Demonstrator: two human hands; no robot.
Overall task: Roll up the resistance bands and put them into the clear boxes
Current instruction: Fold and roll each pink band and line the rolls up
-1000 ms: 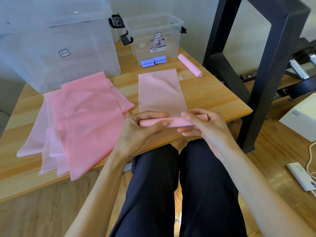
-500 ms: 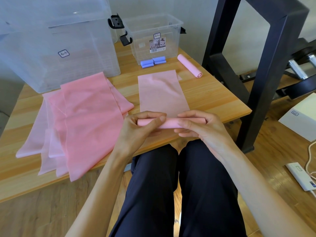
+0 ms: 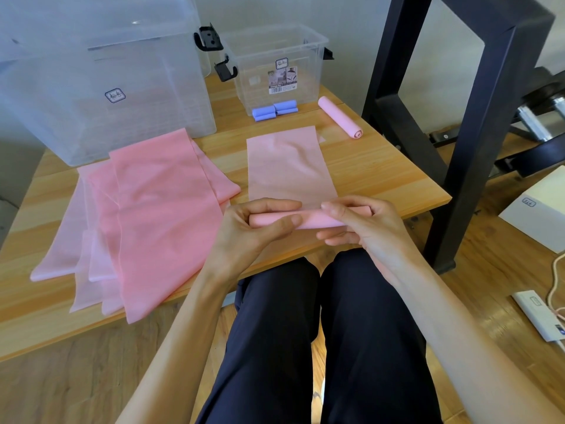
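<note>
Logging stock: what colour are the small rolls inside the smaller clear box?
Light blue-purple rolls, seen through the small box wall in the head view.

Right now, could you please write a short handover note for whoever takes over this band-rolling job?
Left hand and right hand: both grip the half-rolled pink band at the table's near edge; its flat part lies ahead, unrolled.
Done: one finished pink roll lies on the table right of the small clear box; blue rolls seem to sit inside that box.
Left: finish this roll, roll the pile of flat pink bands in front of the large clear box, box the pink rolls.
</note>
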